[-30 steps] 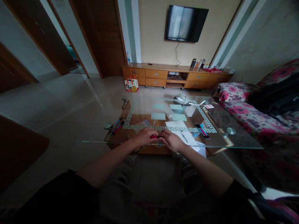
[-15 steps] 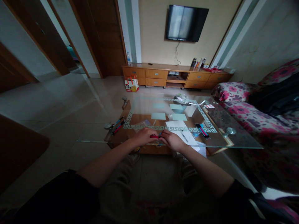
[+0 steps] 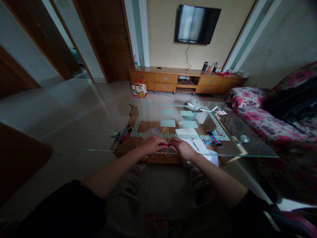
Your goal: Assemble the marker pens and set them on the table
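Hands meet at the near edge of the glass table [image 3: 247,145]: the left hand [image 3: 152,145] and right hand [image 3: 182,148] each grip 1 end of a red pen [image 3: 163,144], which spans the gap between them, level, just above the glass. Whether its cap is on or off cannot be told. More pens [image 3: 214,138] lie untouched toward the right edge, others [image 3: 124,133] at the left corner.

Premises: a home living room. Evidence: a black flat-screen television [image 3: 197,24] mounted on a cream wall, a long low wooden drawer cabinet [image 3: 184,81] beneath it, a pink floral fabric sofa [image 3: 262,114] at right, a glass-topped wooden coffee table [image 3: 230,127] on pale floor tiles [image 3: 69,112], and dark brown wooden doors [image 3: 109,36].
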Motion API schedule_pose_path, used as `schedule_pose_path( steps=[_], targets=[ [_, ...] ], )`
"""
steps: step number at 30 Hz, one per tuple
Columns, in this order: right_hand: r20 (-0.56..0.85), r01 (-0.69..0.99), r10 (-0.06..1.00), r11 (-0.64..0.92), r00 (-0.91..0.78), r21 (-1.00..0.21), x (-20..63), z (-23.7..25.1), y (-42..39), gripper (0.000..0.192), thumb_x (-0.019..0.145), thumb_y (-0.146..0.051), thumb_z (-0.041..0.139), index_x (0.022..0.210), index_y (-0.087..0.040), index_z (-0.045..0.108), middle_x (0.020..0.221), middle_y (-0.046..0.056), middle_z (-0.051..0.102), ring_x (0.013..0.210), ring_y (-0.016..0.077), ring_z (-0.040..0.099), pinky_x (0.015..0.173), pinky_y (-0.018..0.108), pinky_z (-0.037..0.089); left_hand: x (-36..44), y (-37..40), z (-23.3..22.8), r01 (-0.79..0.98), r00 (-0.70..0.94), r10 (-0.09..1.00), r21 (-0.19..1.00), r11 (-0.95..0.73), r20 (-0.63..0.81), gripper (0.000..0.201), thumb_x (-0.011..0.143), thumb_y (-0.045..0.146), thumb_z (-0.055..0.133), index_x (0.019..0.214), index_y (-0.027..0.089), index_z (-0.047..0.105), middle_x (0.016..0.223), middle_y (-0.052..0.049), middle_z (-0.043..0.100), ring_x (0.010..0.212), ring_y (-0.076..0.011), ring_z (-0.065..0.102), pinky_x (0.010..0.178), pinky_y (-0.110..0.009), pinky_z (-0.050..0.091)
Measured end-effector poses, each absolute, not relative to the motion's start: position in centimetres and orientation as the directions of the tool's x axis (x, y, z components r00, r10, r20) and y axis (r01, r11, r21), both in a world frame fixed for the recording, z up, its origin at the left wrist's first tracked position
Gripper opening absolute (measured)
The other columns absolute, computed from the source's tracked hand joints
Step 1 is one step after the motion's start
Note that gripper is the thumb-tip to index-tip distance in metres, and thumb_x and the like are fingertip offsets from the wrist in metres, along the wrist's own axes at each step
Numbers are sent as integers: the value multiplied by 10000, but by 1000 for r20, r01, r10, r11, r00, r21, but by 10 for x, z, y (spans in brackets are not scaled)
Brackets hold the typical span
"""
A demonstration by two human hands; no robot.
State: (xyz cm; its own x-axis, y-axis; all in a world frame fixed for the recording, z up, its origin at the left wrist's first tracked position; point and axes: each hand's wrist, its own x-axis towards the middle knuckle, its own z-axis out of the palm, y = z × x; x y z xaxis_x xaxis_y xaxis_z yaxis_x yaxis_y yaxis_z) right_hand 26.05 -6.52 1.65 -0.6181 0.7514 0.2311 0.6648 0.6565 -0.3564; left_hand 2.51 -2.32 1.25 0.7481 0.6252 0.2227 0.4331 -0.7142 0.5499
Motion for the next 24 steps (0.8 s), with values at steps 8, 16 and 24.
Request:
schedule_pose_path(
  steps=[8, 16, 24],
  targets=[
    [220, 661, 752, 654, -622, -368, 262, 20, -66, 297, 1015, -369, 454, 1109, -206, 684, 1028, 83, 638, 969, 190, 620, 884, 307, 492, 26, -24, 16, 419, 758, 617, 567, -709, 211, 219, 926, 366, 611, 971, 199, 746, 879, -29, 750, 793, -150, 661, 728, -235, 432],
    [218, 652, 752, 651, -622, -388, 262, 20, -65, 310, 1005, -394, 471, 1143, -216, 684, 1057, 90, 644, 979, 194, 624, 889, 310, 496, 25, -24, 19, 431, 762, 621, 572, -698, 184, 241, 937, 385, 589, 984, 211, 749, 880, -23, 752, 778, -148, 661, 711, -233, 421],
    [216, 667, 758, 646, -615, -371, 263, 22, -66, 310, 1012, -390, 453, 1078, -203, 691, 1029, 88, 648, 950, 195, 625, 867, 306, 496, 26, -25, 23, 408, 784, 594, 574, -710, 178, 272, 963, 379, 544, 973, 207, 754, 876, -20, 749, 756, -139, 650, 694, -226, 408]
  ],
)
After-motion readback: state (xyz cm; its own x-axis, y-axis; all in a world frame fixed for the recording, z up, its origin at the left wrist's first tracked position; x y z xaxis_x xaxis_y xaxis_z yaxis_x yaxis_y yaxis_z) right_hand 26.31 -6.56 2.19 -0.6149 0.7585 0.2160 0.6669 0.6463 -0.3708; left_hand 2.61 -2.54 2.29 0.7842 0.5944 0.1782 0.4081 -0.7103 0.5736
